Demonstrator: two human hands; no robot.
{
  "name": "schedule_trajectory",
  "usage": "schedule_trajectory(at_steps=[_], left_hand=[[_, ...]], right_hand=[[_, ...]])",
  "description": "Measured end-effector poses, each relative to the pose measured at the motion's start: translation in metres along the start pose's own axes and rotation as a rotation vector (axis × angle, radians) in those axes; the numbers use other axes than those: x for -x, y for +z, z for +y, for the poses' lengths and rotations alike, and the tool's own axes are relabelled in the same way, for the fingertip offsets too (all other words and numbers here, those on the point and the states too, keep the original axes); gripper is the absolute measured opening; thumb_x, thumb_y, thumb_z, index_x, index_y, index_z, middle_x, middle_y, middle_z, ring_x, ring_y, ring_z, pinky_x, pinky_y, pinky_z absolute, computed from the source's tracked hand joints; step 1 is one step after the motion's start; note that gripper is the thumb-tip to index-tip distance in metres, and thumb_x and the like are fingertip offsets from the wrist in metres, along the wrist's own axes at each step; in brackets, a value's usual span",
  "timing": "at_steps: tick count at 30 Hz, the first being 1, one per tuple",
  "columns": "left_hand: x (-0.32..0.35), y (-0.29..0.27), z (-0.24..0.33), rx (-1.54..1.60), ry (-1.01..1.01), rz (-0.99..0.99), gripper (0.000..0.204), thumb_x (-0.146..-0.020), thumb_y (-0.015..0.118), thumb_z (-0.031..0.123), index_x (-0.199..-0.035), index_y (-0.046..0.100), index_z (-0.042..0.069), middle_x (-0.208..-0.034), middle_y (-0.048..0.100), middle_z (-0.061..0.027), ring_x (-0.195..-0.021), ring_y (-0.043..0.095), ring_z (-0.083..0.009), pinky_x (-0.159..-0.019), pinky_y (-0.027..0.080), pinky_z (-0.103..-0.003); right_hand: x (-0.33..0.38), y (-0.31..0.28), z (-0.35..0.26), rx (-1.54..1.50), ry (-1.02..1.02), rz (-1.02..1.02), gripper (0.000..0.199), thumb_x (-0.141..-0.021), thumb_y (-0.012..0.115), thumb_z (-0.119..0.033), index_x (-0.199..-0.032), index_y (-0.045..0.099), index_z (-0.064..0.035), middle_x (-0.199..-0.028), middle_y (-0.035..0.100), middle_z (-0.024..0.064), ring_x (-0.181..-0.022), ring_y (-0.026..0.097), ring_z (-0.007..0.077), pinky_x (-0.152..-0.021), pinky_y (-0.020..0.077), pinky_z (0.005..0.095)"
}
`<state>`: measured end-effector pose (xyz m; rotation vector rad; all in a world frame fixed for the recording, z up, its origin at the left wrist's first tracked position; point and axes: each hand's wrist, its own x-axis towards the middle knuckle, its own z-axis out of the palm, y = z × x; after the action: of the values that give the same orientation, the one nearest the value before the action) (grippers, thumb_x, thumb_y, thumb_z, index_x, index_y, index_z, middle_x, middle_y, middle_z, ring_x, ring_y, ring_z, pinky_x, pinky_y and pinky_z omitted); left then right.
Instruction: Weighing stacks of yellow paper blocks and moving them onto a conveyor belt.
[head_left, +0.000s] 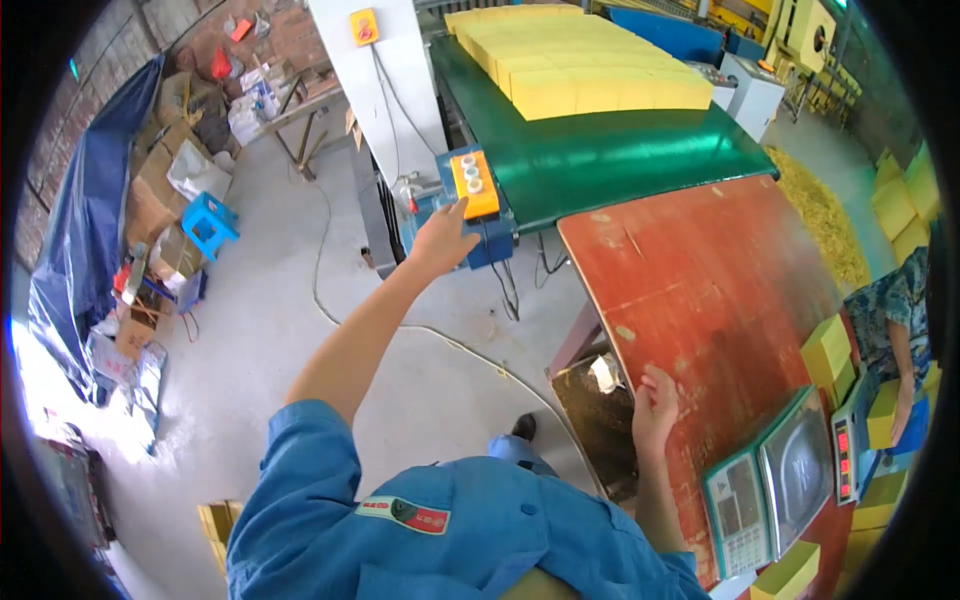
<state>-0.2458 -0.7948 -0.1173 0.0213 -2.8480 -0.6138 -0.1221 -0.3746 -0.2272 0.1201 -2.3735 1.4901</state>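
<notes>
My left hand (440,243) reaches out with the index finger stretched toward a yellow push-button box (475,184) with several round white buttons; the fingertip is at the box's lower left edge. The thumb stands apart and nothing is held. The box sits on a blue mount at the corner of a green conveyor belt (600,160). Over the near left edge of a red board table (700,270) hovers my right hand (655,408), fingers loosely bent and apart, with nothing in it. Rows of yellow blocks (590,75) lie on the far part of the belt.
On the table's right are a digital scale (770,485) and several yellow blocks (828,350). A co-worker's hand (903,405) rests on a block by another scale. Left stand a white pillar (385,90) and a blue stool (209,224). A cable (455,343) crosses the floor.
</notes>
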Motion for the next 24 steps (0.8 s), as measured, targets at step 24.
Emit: schedule_trajectory(at_steps=[24], left_hand=[[-0.102,-0.011,-0.074,-0.294,0.37,-0.271,0.049,-0.082,0.07,0.027,-0.127,0.053,0.015,-0.074,0.069,-0.0102,-0.07,0.069,-0.03,-0.06,0.052,-0.043]], right_hand=[[-0.034,0.024,0.003,0.856,0.125,0.182,0.035,-0.084,0.06,-0.008,-0.118,0.058,-0.0024,-0.132,0.053,0.0165,-0.128,0.045,0.0358,-0.105,0.0363,0.0477]])
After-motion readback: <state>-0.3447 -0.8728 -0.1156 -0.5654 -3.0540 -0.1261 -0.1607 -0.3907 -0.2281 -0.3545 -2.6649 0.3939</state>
